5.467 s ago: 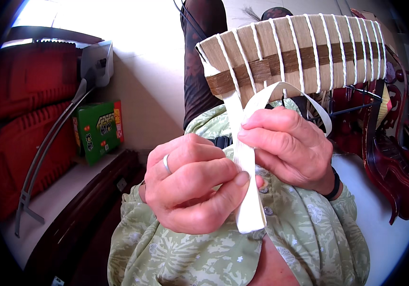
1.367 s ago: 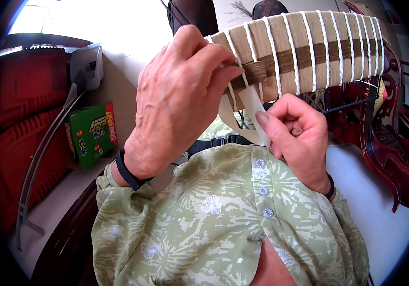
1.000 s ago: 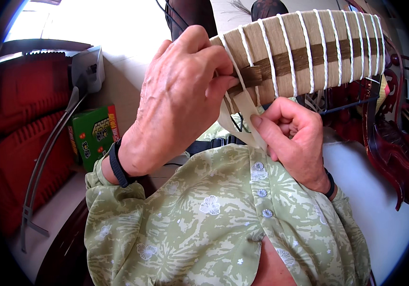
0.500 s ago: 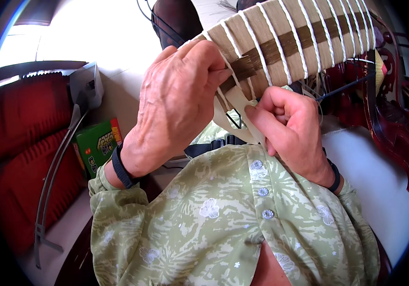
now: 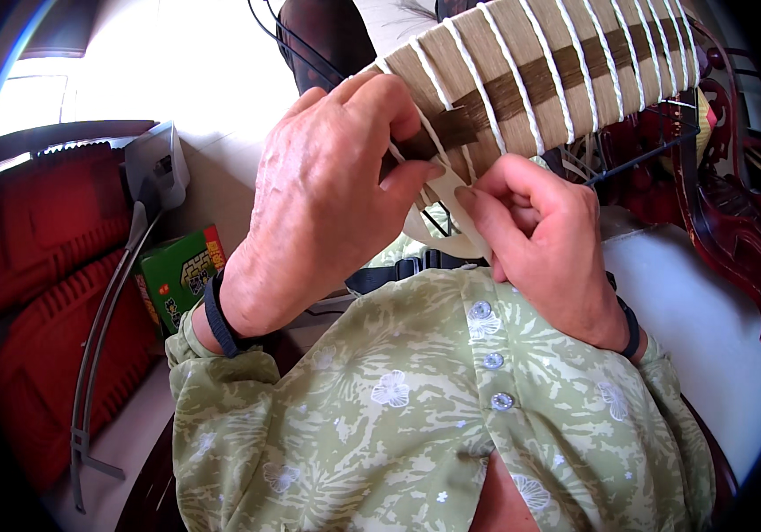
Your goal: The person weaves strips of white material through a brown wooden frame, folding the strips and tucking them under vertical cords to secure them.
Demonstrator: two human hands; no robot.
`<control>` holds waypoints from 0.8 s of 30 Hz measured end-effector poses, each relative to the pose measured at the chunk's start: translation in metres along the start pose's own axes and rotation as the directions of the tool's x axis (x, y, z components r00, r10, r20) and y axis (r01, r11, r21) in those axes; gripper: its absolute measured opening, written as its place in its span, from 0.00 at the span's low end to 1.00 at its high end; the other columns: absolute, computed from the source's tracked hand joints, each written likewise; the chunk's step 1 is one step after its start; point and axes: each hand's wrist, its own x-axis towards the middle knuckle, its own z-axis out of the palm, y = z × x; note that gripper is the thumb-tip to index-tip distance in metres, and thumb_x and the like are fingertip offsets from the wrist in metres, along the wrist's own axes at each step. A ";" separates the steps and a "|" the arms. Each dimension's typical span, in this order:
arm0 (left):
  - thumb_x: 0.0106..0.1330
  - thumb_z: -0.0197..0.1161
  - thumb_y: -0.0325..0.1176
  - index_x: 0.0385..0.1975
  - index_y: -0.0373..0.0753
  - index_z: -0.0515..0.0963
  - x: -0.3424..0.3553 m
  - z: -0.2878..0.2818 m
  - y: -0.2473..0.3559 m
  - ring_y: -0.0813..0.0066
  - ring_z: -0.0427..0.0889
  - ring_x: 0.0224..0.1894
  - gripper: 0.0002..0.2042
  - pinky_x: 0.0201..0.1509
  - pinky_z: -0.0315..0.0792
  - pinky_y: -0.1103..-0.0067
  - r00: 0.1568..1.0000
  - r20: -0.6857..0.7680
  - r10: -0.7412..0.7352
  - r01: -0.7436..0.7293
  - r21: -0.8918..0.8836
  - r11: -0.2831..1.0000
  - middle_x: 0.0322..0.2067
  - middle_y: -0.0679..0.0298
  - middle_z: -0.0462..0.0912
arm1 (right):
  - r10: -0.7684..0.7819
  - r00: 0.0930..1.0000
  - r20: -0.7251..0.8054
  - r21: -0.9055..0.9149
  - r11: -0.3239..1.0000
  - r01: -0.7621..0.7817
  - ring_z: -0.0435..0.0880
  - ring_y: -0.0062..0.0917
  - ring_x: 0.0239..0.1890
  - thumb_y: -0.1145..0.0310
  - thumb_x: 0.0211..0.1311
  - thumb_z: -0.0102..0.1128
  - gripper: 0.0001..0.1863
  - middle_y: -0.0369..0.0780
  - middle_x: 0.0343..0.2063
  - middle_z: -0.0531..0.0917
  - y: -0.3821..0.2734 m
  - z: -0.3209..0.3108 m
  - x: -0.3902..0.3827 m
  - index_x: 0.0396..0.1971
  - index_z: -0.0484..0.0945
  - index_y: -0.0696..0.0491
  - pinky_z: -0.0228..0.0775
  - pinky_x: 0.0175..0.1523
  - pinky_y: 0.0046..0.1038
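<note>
A long curved panel of light tan strips, with a darker brown band along its middle, slants across the upper right. White twisted cords cross it at intervals. My left hand is closed over the panel's left end, its thumb reaching down to a pale flat strip. Some of its fingers are hidden behind its knuckles. Thumb and curled fingers of my right hand pinch that strip just below the panel's lower edge. The strip bends into a loop between my hands.
At the left lie red ribbed cushions, a green box and a grey metal stand. Dark red carved furniture stands at the right beside a pale surface. A black strap buckle is at my waist.
My left thumb has come down from the panel's edge onto the pale strip, away from the index finger. My right hand, still pinching the strip, has shifted slightly up.
</note>
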 end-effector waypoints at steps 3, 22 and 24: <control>0.46 0.78 0.27 0.30 0.37 0.75 -0.002 0.002 0.000 0.74 0.74 0.24 0.16 0.29 0.70 0.76 1.000 -0.026 -0.002 0.003 0.012 1.000 0.24 0.66 0.74 | -0.203 0.978 -0.050 -0.187 0.964 0.191 0.79 0.27 0.19 0.75 0.62 0.64 0.09 0.43 0.16 0.79 0.002 0.001 -0.003 0.26 0.74 0.61 0.66 0.24 0.30; 0.48 0.73 0.23 0.28 0.35 0.75 -0.003 0.007 0.001 0.78 0.74 0.24 0.12 0.29 0.71 0.79 0.995 -0.092 -0.029 0.032 0.031 0.999 0.26 0.67 0.77 | -0.258 0.965 -0.054 -0.196 0.950 0.243 0.77 0.11 0.20 0.79 0.59 0.68 0.05 0.36 0.21 0.79 0.012 0.003 -0.008 0.33 0.80 0.60 0.63 0.23 0.21; 0.49 0.74 0.23 0.28 0.35 0.75 -0.003 0.006 0.001 0.78 0.74 0.24 0.12 0.30 0.71 0.79 0.997 -0.074 -0.035 0.037 0.034 0.999 0.26 0.67 0.77 | -0.250 0.968 -0.029 -0.251 0.939 0.235 0.77 0.12 0.21 0.79 0.57 0.69 0.06 0.37 0.24 0.79 0.009 0.003 -0.009 0.33 0.80 0.60 0.63 0.24 0.22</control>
